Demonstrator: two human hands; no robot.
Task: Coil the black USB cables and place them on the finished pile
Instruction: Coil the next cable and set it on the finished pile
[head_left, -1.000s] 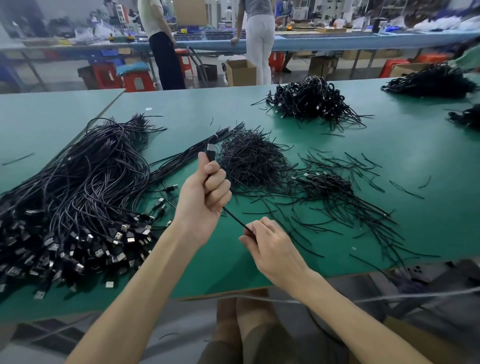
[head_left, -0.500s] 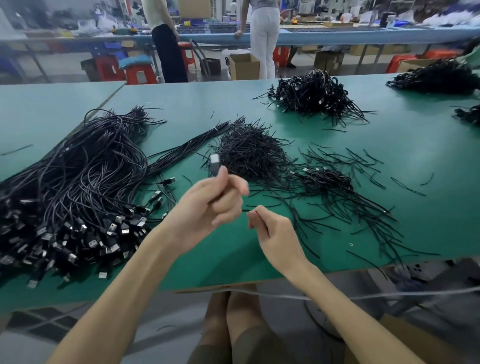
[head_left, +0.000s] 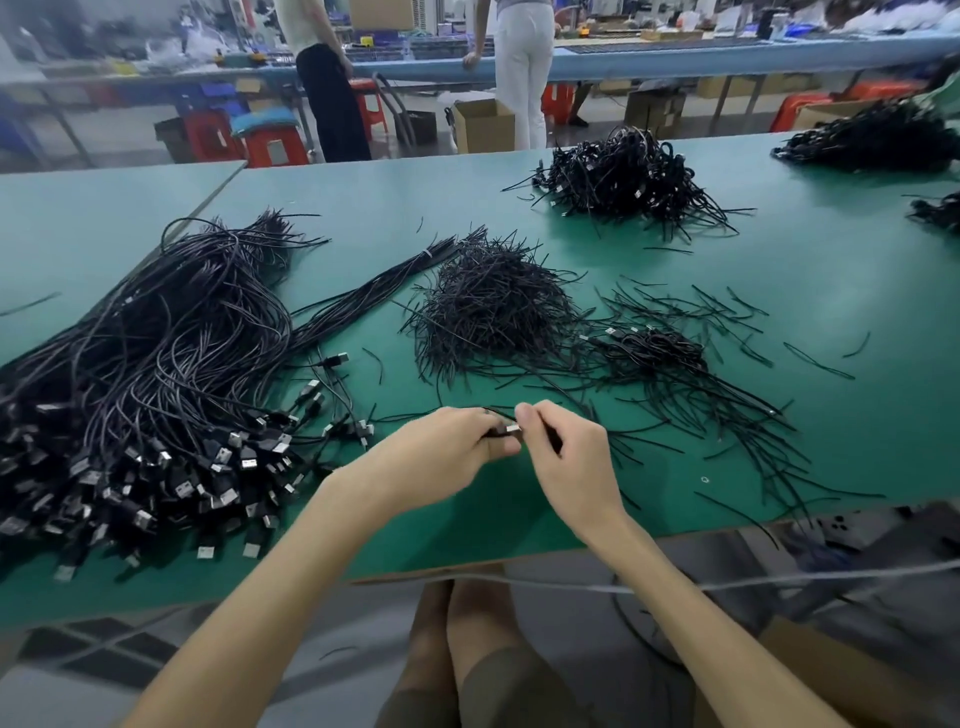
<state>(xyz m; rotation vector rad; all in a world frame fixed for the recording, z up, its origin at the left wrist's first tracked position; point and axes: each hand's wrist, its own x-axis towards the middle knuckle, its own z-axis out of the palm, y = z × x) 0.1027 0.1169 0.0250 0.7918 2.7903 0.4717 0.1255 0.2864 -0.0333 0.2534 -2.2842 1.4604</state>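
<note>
Low in the middle of the frame, the left hand (head_left: 447, 448) is clenched round a black USB cable (head_left: 500, 432). The fingers curl over the cable, and its silver plug pokes out toward the right hand (head_left: 569, 457). The right hand sits just beside it, almost knuckle to knuckle. Its thumb and forefinger are closed at the plug's tip, and a thin black strand (head_left: 554, 441) runs under its curled fingers. Motion blur makes it hard to tell whether the strand is the same cable's tail or a separate tie. Both hands hover just above the near edge of the green table (head_left: 810, 291).

At the left of the frame, a big heap of loose cables (head_left: 156, 384) spreads out, with its plugs fanned toward the near edge. A straight bundle of black strands (head_left: 363, 299) runs from that heap up to a mound of short ties (head_left: 493, 312) at the centre. Just right of the mound lies a small cluster of coiled cables (head_left: 655, 347), with stray ties scattered around it.

In the upper centre, well apart from the hands, lies the finished pile (head_left: 623, 176) of coiled cables. Another dark pile (head_left: 878, 139) sits in the upper right corner. Behind the table, along the top of the frame, two people stand at a long blue bench (head_left: 675, 57). A cardboard box (head_left: 483, 126) and red stools (head_left: 275, 148) are on the floor near them.
</note>
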